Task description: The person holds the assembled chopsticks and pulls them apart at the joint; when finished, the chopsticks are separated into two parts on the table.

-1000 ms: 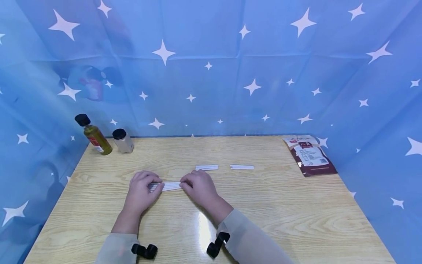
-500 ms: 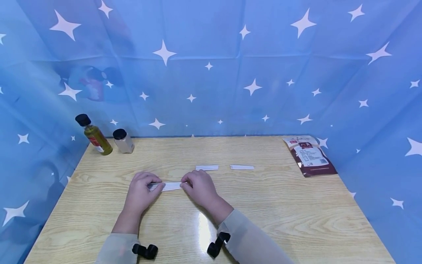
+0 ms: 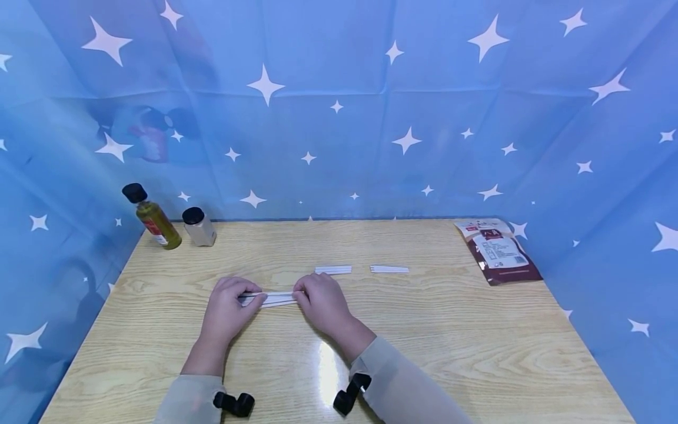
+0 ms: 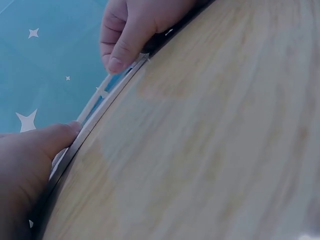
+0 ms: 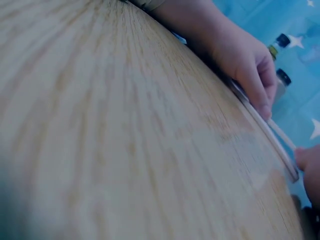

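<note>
Several thin white sticks lie side by side on the wooden table between the two hands. My left hand grips their left ends with thumb and fingers. At the other side, my right hand pinches the right end of one white stick between thumb and fingertips. In the left wrist view this stick is lifted a little and a gap separates it from the sticks below, which rest on the table. The sticks' left ends are hidden under the left hand.
Two small groups of short white sticks and similar sticks lie beyond the right hand. At the back left stand an oil bottle and a black-capped jar. A brown and white pouch lies at the back right.
The right hand has shifted very slightly to the right. A gap has opened between the pinched stick and the others. The left hand stays almost in place.
</note>
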A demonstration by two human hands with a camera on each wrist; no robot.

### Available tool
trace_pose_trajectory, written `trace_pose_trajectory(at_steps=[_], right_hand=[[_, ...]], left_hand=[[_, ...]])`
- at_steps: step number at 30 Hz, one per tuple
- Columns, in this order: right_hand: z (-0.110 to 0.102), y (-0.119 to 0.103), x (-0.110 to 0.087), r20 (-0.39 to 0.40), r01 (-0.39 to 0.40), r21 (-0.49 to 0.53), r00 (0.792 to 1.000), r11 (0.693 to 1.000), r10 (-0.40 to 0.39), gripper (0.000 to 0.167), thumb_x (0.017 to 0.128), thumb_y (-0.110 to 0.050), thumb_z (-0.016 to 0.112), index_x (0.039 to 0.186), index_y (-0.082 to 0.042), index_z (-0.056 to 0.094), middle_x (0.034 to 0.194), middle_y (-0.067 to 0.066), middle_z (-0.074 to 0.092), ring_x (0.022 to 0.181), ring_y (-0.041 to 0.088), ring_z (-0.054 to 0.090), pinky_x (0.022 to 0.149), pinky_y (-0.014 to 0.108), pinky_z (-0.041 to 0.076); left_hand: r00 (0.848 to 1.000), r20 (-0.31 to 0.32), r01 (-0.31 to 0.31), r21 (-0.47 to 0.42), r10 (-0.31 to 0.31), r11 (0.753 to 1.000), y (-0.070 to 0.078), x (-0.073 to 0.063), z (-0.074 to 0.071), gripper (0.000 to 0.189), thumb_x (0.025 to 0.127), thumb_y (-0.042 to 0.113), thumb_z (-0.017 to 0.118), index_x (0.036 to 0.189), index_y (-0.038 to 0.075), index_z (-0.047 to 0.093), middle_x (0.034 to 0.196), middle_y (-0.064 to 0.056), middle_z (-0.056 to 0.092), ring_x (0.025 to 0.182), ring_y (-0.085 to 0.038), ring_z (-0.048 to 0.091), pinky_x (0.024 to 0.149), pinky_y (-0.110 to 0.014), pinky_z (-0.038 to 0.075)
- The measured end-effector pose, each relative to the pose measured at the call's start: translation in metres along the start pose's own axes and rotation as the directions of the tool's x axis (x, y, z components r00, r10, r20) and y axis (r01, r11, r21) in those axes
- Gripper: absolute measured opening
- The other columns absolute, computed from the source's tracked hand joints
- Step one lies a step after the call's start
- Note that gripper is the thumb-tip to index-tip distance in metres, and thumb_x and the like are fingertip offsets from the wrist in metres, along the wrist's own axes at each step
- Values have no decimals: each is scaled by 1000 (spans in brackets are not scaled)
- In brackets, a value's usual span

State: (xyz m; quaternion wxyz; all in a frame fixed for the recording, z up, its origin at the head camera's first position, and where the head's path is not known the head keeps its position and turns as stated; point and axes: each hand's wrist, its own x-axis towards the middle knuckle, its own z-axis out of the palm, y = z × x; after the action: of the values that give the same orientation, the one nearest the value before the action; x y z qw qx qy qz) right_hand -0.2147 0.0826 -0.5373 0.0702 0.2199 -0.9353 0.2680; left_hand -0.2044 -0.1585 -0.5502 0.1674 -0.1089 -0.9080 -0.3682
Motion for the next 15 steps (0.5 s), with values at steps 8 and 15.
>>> trace_pose_trajectory(at_steps=[8,15], right_hand=[[-2,-1,-1,-38,-44,94,998,995,48,11,107,-23,65,103,-15,72,88,-9,62,83,12,52,104,36,48],[-3,0,-2,-68,-34,140,997,990,44,9,107,-22,67,103,-15,71,86,-9,56,81,11,52,94,36,53]], left_hand=[[982,-156,-104,48,110,993,-1,-1,4,21,81,18,95,98,11,84,102,-11,76,104,-36,62,94,-53,43],[968,-209,-119,100,138,988,0,-1,3,23,81,22,94,96,8,83,98,-12,78,98,-37,65,88,-53,46]])
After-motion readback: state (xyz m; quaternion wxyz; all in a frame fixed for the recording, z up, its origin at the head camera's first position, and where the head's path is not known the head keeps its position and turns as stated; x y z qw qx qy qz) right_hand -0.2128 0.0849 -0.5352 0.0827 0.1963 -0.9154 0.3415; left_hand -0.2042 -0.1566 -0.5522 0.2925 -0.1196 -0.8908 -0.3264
